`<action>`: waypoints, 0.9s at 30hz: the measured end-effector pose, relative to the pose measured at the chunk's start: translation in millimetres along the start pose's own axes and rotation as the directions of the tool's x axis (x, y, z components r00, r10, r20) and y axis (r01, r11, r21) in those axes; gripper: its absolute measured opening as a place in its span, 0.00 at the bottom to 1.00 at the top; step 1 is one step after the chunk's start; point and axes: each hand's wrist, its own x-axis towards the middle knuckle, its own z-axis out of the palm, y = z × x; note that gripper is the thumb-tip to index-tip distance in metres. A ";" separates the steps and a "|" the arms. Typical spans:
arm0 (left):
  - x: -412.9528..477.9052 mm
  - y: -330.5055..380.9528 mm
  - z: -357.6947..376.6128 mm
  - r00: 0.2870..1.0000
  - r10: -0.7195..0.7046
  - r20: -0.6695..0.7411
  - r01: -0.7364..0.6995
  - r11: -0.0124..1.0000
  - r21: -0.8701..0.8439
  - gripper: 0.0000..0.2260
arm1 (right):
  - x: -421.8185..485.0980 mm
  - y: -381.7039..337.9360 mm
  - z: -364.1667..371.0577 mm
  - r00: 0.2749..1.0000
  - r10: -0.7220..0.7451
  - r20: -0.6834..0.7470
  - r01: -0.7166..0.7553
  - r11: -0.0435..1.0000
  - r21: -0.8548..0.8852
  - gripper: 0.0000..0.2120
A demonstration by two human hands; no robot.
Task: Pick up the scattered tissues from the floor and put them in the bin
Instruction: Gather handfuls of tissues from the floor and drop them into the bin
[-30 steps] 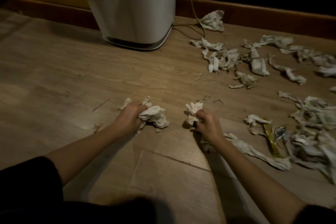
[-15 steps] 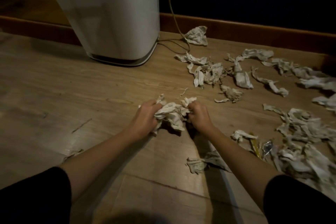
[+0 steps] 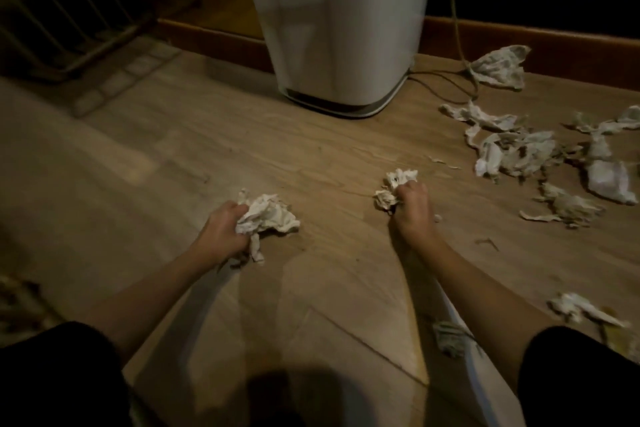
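Note:
My left hand [image 3: 223,230] is closed on a crumpled white tissue wad [image 3: 268,215], low over the wooden floor. My right hand [image 3: 412,210] grips a smaller tissue wad [image 3: 396,184] a short way to the right. A tall white bin [image 3: 341,28] stands straight ahead near the wall; its top is out of frame. Several loose tissues [image 3: 512,149] lie scattered on the floor to the right, one larger tissue [image 3: 498,68] sits by the skirting board, and more tissues [image 3: 581,310] rest near my right forearm.
A thin cable [image 3: 459,10] hangs down the dark wall and loops on the floor right of the bin. A metal rack [image 3: 69,10] stands at the far left. A wooden skirting board [image 3: 571,45] runs along the wall.
My hands were together on one bunch of tissues half a second ago; now they are apart, each holding its own wad. The view has swung left, bringing the bin to the centre.

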 end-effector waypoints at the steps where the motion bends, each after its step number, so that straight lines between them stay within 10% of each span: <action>1: -8.6 -7.4 4.5 0.999 -0.027 0.038 0.026 0.999 0.047 0.23 | -0.6 -7.1 3.2 1.000 -0.012 0.015 0.012 1.000 0.013 0.08; 5: -32.7 -23.2 28.3 0.994 -0.074 0.077 0.057 0.977 0.207 0.31 | -8.4 -30.1 15.4 0.996 -0.053 0.074 0.048 0.997 0.068 0.06; 15: 14.5 36.4 11.8 1.000 0.006 -0.005 -0.005 0.999 0.046 0.12 | 11.9 -35.7 -15.9 0.940 -0.229 0.251 0.219 0.973 0.066 0.06; 21: 113.3 209.5 -5.3 0.881 0.470 0.055 -0.472 0.880 0.046 0.04 | 52.5 33.3 -139.8 0.893 -0.263 0.366 0.316 0.944 -0.092 0.11; 27: 139.6 408.7 1.5 0.758 0.650 0.057 -0.644 0.760 -0.090 0.04 | 38.6 148.4 -270.2 0.970 0.009 0.242 0.044 0.976 -0.214 0.11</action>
